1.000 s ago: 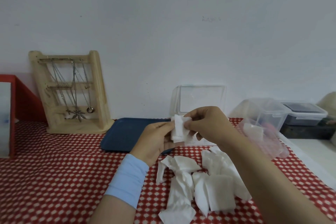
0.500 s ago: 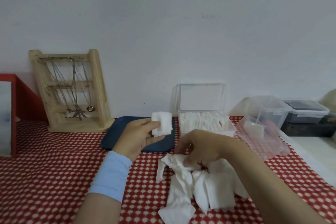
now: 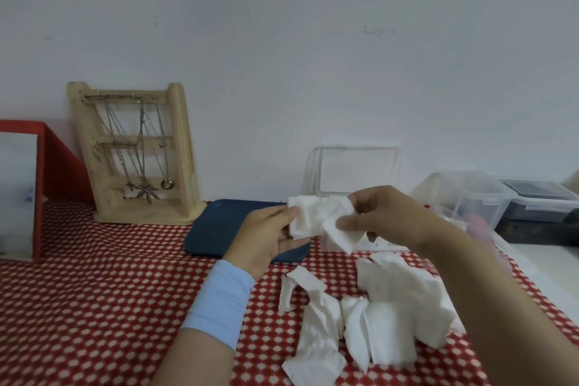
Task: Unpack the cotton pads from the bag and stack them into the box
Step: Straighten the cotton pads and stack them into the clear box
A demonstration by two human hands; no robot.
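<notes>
1. left hand [image 3: 269,235] pinches a little stack of pads [image 3: 308,219] by its left edge, thumb on top.
2. right hand [image 3: 385,219] has its fingers curled round the other end of the same pads.
3. the stack is held up just in front of the box [image 3: 357,166], whose lid stands open.
4. a loose pile [image 3: 391,320] of more pads lies on the cloth [image 3: 94,307] below the hands.

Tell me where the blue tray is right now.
In the head view the blue tray lies on the checked cloth, centre-left, between the wooden necklace stand and the clear box, partly behind the left hand.
</notes>
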